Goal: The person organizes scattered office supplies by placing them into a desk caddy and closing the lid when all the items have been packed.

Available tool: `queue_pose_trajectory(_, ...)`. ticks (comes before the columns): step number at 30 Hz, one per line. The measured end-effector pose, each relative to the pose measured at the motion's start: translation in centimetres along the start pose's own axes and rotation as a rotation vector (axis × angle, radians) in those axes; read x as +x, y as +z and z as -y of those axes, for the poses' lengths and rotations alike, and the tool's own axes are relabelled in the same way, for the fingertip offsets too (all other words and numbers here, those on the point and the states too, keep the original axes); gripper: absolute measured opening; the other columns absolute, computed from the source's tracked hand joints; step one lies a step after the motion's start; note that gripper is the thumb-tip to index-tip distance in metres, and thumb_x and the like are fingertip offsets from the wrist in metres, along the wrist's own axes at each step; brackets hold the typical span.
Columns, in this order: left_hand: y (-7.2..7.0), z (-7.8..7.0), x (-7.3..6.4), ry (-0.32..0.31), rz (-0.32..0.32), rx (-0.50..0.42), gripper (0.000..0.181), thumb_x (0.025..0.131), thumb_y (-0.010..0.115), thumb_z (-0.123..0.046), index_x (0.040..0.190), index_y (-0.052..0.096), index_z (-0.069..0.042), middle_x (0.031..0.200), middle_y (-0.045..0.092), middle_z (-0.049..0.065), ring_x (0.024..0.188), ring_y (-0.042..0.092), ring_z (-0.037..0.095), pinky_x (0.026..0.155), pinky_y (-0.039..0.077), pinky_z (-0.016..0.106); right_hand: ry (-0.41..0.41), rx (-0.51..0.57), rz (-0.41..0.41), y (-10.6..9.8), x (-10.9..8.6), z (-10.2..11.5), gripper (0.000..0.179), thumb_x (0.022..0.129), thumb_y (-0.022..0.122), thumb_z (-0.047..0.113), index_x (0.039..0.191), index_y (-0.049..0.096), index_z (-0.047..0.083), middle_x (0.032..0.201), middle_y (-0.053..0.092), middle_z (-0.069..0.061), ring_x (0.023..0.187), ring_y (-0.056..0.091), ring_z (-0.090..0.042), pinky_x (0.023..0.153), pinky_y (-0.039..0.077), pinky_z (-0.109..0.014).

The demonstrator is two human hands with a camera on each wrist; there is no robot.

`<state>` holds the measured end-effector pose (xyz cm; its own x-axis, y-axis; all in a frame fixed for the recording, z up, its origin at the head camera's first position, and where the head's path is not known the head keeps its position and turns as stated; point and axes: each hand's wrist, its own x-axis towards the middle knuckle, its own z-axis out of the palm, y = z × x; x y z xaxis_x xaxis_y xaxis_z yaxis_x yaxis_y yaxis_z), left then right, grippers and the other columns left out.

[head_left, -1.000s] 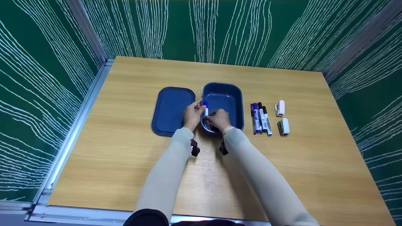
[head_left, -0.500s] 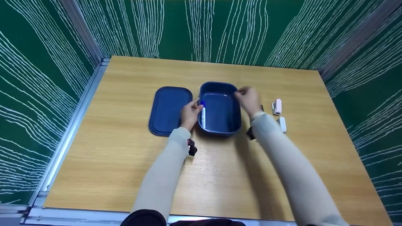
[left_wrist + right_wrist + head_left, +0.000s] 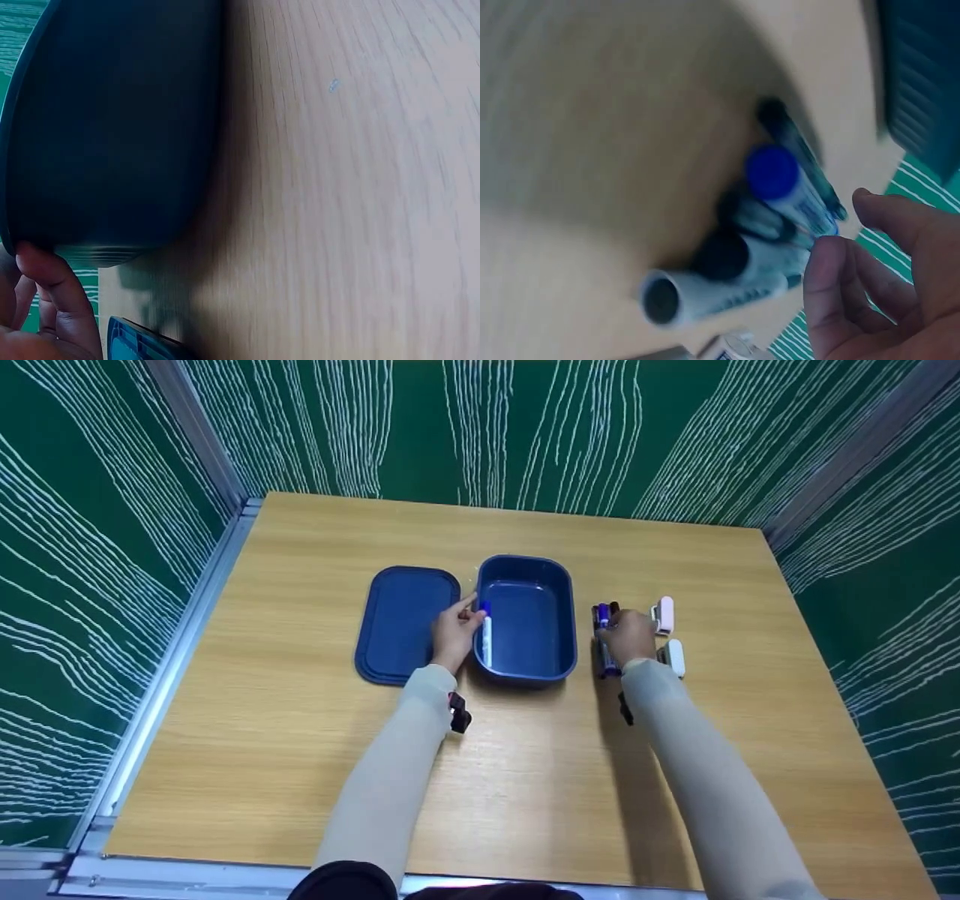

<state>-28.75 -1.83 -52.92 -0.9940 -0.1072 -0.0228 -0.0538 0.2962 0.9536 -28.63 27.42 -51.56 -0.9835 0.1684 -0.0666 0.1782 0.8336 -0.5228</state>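
Observation:
My left hand is at the left wall of a dark blue plastic box. Its thumb and fingers pinch the rim, as the left wrist view also shows. Inside the box, a white marker with a blue cap lies along the left wall. My right hand hovers over a row of markers on the table. In the right wrist view its thumb and fingertips are apart, beside a blue-ended marker, a thin dark pen and several white markers. The hand partly hides the row in the head view.
A flat blue lid lies left of the box. A pinkish stapler-like item and a white one are right of the markers. Green walls with white streaks enclose the wooden table at the back and sides.
My right hand has let go of the marker in the box, lifted out over the right rim and come down at the marker row. My left hand stays at the box.

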Motion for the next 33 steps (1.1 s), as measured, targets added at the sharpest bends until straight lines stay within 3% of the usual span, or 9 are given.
queue_pose_trajectory(5,0.2,0.1,0.1,-0.004,-0.002,-0.009,0.040,0.094,0.067,-0.014,0.134,0.062,-0.012,0.087,0.061,0.002,0.080,0.058,0.011,0.074,0.048,0.022,0.028,-0.026,-0.011,1.1,0.2,-0.4,0.016,0.087,0.069,0.010,0.095,0.067,-0.004,0.092,0.068,-0.018,0.078,0.062,-0.027,0.068,0.051,-0.040)
queue_pose_trajectory(12,0.1,0.0,0.1,-0.004,-0.007,-0.008,0.040,0.094,0.067,-0.014,0.134,0.063,-0.012,0.088,0.062,0.002,0.081,0.058,0.012,0.075,0.049,0.023,0.007,-0.046,-0.019,1.7,0.4,-0.4,0.014,0.088,0.067,0.007,0.097,0.066,-0.003,0.095,0.068,-0.021,0.083,0.064,-0.032,0.072,0.053,-0.044)
queue_pose_trajectory(17,0.1,0.0,0.1,0.001,-0.010,0.005,0.040,0.094,0.068,-0.015,0.134,0.063,-0.013,0.090,0.064,0.004,0.083,0.061,0.013,0.077,0.050,0.023,-0.002,-0.078,-0.018,1.8,0.4,0.1,0.010,0.088,0.068,0.009,0.083,0.065,0.000,0.084,0.067,-0.016,0.075,0.062,-0.028,0.066,0.051,-0.041)
queue_pose_trajectory(24,0.0,0.1,0.1,0.005,-0.003,0.022,0.041,0.094,0.067,-0.015,0.134,0.062,-0.013,0.088,0.063,0.003,0.083,0.062,0.013,0.078,0.050,0.025,-0.024,-0.119,-0.010,2.3,0.3,0.5,0.025,0.086,0.066,0.010,0.061,0.063,0.005,0.065,0.064,-0.008,0.062,0.059,-0.024,0.059,0.049,-0.041)
queue_pose_trajectory(33,0.0,0.0,0.1,-0.008,0.000,0.023,0.041,0.094,0.067,-0.016,0.135,0.062,-0.015,0.089,0.063,0.002,0.084,0.062,0.013,0.079,0.050,0.026,-0.033,-0.109,-0.051,2.5,0.4,0.8,0.023,0.083,0.063,0.006,0.060,0.062,0.005,0.063,0.064,-0.009,0.060,0.058,-0.024,0.058,0.047,-0.040)
